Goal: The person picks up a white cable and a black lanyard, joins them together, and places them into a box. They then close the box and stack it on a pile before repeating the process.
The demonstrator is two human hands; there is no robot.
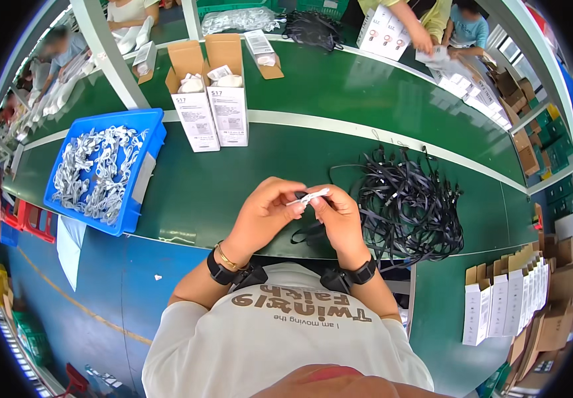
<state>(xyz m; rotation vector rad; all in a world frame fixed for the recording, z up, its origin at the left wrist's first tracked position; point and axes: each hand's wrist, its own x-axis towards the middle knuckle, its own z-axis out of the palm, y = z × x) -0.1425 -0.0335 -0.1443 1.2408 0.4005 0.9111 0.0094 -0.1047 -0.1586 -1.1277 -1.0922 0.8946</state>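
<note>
Above the near edge of the green table, my left hand and my right hand meet with fingertips pinched. Between them is a small bundle of white cable, gripped from both sides. A small black piece shows beside the cable at my left fingertips; its kind is partly hidden by the fingers. Just right of my right hand lies a tangled heap of black lanyards, one loop reaching under that hand. To the left, a blue bin holds many coiled white cables.
Two open white boxes stand beyond my hands, near a metal post. More white boxes stand in a row at the right. Across the table, a co-worker's hand handles packages. A white rail crosses the tabletop.
</note>
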